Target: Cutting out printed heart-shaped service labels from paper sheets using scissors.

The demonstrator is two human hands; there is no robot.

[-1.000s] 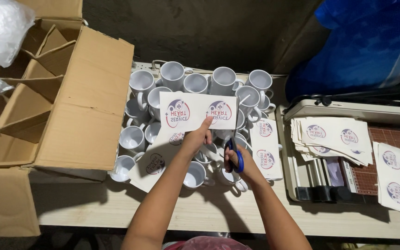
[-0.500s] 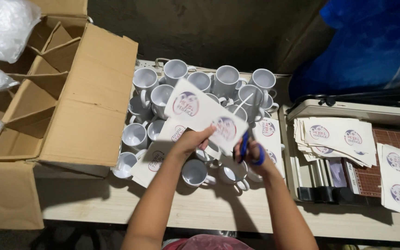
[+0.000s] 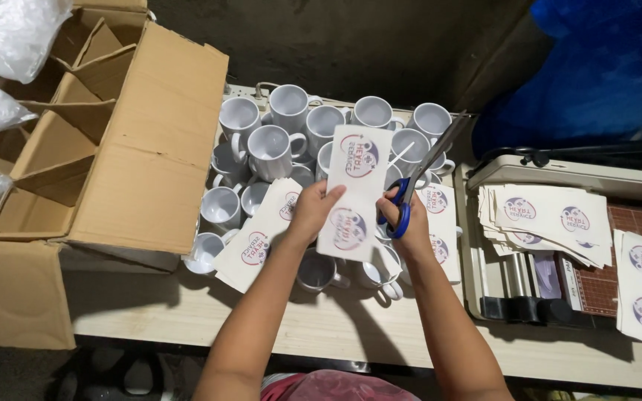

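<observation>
A thin, floppy printed paper sheet [image 3: 356,194] is pinched at its left edge by the left hand [image 3: 312,210] above the mugs [image 3: 270,151], best held near the cut, while blue-handled scissors [image 3: 417,178] are gripped by the right hand [image 3: 409,223].

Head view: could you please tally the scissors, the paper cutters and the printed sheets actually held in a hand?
Scissors: 1, in the right hand
Printed sheet: 1, in the left hand
Paper cutter: 1
Total: 3
</observation>
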